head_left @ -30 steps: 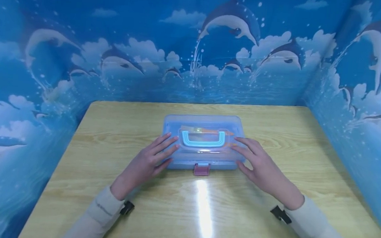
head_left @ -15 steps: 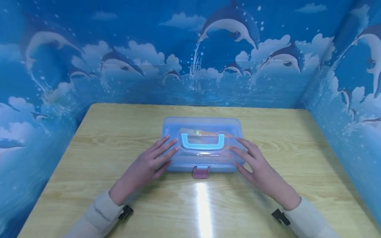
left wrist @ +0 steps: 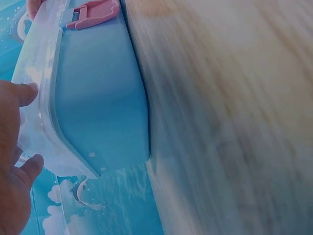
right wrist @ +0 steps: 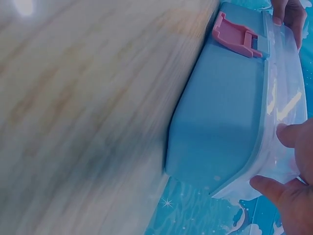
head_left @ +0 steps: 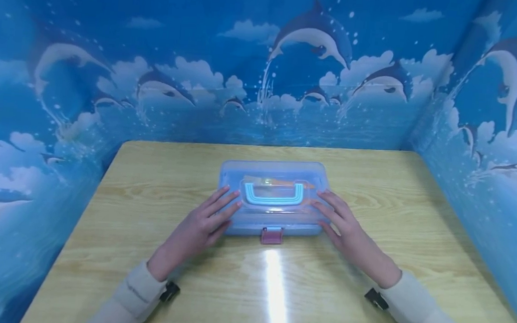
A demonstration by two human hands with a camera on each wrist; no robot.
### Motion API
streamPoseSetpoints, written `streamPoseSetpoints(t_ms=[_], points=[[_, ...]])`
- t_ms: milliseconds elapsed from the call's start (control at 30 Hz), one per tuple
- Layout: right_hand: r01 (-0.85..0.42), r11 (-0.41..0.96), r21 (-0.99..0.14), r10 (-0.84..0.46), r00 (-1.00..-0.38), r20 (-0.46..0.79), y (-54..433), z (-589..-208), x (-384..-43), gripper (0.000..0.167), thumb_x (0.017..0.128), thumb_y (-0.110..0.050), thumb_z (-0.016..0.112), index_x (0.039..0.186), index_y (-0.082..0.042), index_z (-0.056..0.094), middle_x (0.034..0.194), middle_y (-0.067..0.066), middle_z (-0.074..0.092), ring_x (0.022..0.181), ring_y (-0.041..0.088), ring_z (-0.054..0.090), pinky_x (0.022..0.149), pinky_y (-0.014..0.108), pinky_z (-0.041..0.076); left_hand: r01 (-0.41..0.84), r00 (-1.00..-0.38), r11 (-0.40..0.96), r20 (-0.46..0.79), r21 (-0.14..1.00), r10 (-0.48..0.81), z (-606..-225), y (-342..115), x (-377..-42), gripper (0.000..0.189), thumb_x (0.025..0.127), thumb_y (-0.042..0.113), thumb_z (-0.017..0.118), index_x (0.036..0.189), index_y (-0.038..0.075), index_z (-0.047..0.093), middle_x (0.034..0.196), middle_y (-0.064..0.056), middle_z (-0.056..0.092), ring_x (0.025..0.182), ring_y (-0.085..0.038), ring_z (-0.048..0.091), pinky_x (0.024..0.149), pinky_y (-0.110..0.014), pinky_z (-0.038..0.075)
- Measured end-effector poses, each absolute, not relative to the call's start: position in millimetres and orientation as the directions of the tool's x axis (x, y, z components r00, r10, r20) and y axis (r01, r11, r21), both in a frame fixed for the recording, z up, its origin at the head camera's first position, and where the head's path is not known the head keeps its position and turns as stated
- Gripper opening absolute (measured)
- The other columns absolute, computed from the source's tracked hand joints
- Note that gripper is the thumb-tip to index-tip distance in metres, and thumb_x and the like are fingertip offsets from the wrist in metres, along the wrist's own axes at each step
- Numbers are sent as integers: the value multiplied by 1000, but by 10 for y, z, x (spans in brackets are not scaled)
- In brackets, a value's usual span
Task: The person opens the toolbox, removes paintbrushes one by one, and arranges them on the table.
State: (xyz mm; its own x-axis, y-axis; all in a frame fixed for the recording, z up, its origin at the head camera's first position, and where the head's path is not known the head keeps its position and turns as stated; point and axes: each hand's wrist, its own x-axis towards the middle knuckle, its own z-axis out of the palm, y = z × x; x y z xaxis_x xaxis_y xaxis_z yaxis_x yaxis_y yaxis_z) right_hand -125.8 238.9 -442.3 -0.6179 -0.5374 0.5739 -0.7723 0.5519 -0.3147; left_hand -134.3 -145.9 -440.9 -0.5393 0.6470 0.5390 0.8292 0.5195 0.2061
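Observation:
A blue plastic storage box point(head_left: 273, 169) with a clear lid lies flat on the table, its light-blue carry handle point(head_left: 273, 201) folded down on top. Through the lid shows a paintbrush point(head_left: 279, 183) with an orange handle. The pink latch point(head_left: 272, 236) juts from the middle of the front. My left hand point(head_left: 195, 227) has its fingers spread on the lid's left end. At the right end my right hand point(head_left: 354, 236) rests its fingertips likewise. In both wrist views, thumb and fingers touch the clear lid point(left wrist: 41, 105) above the blue body point(right wrist: 215, 122).
A wood-grain table point(head_left: 159, 169) reaches back to a blue dolphin-print backdrop point(head_left: 204, 32), which also runs along both sides. Bright glare point(head_left: 275, 293) lies on the tabletop in front of the box.
The head view has tilted a little, so table and box sit slightly lower in it. Both hands stay at the box's ends, and the box looks unchanged.

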Motion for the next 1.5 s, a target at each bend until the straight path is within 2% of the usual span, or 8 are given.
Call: streamPoseSetpoints(t_ms=[233,667,833,967,1100,1267,1500], points=[[-765,557,-323,-515,-623,589,2370,-4451,-1257,73,75,16,78,142,-1,56,150,20,48,146,37,37,126,24,25,804,-583,540,507,249,635,-4385,-1459,-1352,66,90,4,76,151,10,50,160,-11,43,152,-34,32,117,-48,42],[-727,563,-394,-461,-672,580,2336,-4417,-1239,68,80,17,73,143,-1,54,152,20,47,149,34,35,123,21,26,787,-608,555,487,269,627,-4334,-1447,-1378,66,91,4,75,151,10,50,160,-9,43,152,-32,32,117,-47,41],[-718,538,-442,-424,-683,594,2321,-4375,-1241,74,75,13,80,143,2,54,150,25,49,145,43,38,123,21,26,791,-606,540,490,287,627,-4281,-1427,-1402,63,91,2,74,150,7,50,159,-10,44,151,-34,33,118,-46,41],[-722,541,-431,-410,-674,614,2300,-4340,-1247,86,64,15,87,142,4,53,149,26,50,140,49,41,121,19,28,790,-608,536,495,298,621,-4222,-1419,-1419,64,90,0,75,149,6,51,159,-12,44,150,-36,35,117,-45,42],[-725,552,-413,-408,-666,625,2288,-4324,-1264,92,59,19,87,142,4,53,149,25,50,141,47,41,120,19,29,784,-617,541,484,305,620,-4182,-1423,-1428,64,91,2,74,150,7,50,160,-11,43,150,-35,34,117,-45,42],[-761,541,-359,-460,-624,632,2320,-4292,-1309,91,60,18,87,143,5,52,147,26,51,146,39,39,121,21,30,779,-623,544,485,311,614,-4148,-1432,-1441,64,92,2,74,150,8,50,160,-10,43,151,-33,33,117,-45,42],[-815,512,-272,-571,-559,601,2435,-4234,-1368,87,67,11,85,146,4,50,150,24,50,149,35,36,125,26,26,814,-574,509,525,281,628,-4140,-1435,-1507,64,89,1,76,149,5,52,155,-13,48,148,-36,38,117,-44,43]])
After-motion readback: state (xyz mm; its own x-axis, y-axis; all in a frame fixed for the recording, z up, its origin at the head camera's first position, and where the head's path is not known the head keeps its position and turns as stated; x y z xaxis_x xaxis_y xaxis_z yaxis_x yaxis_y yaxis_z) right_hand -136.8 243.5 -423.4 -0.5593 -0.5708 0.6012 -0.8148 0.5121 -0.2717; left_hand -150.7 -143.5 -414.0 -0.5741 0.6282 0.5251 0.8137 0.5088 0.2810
